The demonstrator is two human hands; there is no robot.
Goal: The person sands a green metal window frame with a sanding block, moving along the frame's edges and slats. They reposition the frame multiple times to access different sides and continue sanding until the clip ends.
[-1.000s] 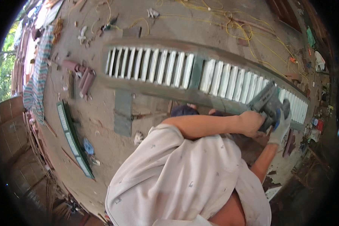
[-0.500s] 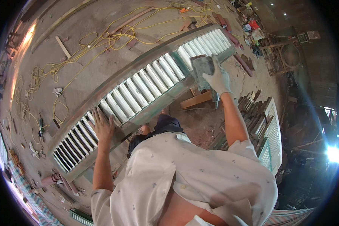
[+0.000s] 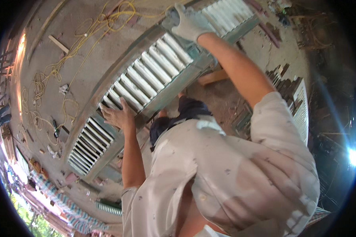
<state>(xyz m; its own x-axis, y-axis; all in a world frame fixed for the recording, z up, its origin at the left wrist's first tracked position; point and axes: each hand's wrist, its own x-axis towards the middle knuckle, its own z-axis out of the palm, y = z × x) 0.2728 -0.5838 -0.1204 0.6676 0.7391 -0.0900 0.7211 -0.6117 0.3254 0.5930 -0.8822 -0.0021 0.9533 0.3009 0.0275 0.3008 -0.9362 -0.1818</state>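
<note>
A long louvered shutter panel (image 3: pixel 154 102) with a dark frame and several pale slats lies slantwise in front of me, from lower left to upper right. My left hand (image 3: pixel 120 114) rests on it with fingers spread, near the cross rail between two slat sections. A white glove covers my right hand (image 3: pixel 190 25), which is closed around a grey boxy tool that looks like a sander (image 3: pixel 171 19). This tool sits at the panel's far edge, by the other cross rail. My glove hides part of it, and its underside is out of sight.
Yellow cord (image 3: pixel 106 19) lies tangled on the floor beyond the panel. A wooden strip (image 3: pixel 58 44) is near it. Stacked slats and a white louvered panel (image 3: pixel 302 106) stand to my right. A green louvered piece (image 3: pixel 108 208) lies at lower left.
My right hand has carried the sander from the panel's near rail across to its far edge. My left hand stays on the panel near the same cross rail. The whole view has shifted.
</note>
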